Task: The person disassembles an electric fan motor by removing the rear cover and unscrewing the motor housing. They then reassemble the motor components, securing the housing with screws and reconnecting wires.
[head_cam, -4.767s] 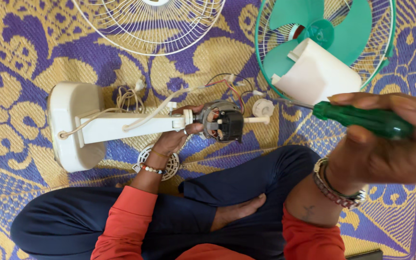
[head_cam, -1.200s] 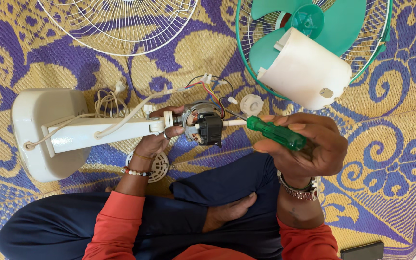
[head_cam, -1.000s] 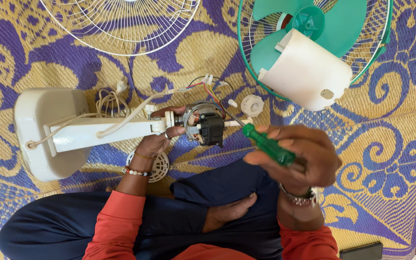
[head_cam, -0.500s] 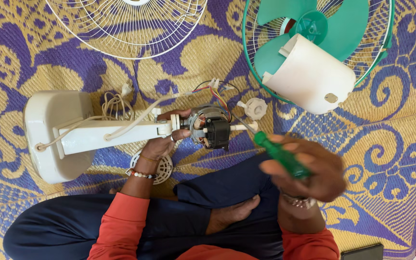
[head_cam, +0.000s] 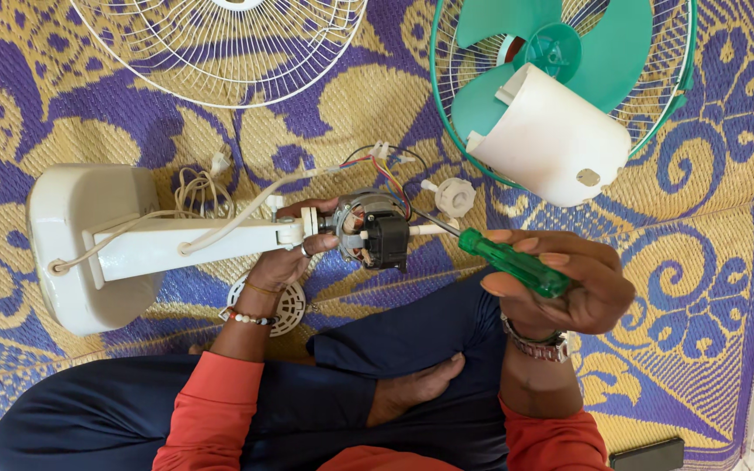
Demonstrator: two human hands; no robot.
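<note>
While I watch the head view, my left hand (head_cam: 285, 262) grips the white fan stand (head_cam: 185, 249) just beside the bare motor (head_cam: 373, 228), which lies on the purple-yellow mat (head_cam: 700, 253). My right hand (head_cam: 569, 283) is wrapped around a green screwdriver (head_cam: 512, 262), its shaft reaching the motor. White motor cover (head_cam: 547, 139) rests on the green blade and grille (head_cam: 621, 52).

Your screwdriver (head_cam: 513, 262) has a glossy, translucent green plastic handle. The fan motor (head_cam: 370, 228) shows bare metal beside matt black plastic. Stand (head_cam: 98, 244) and housing (head_cam: 551, 139): smooth white plastic. Mat (head_cam: 709, 262): coarse woven.
</note>
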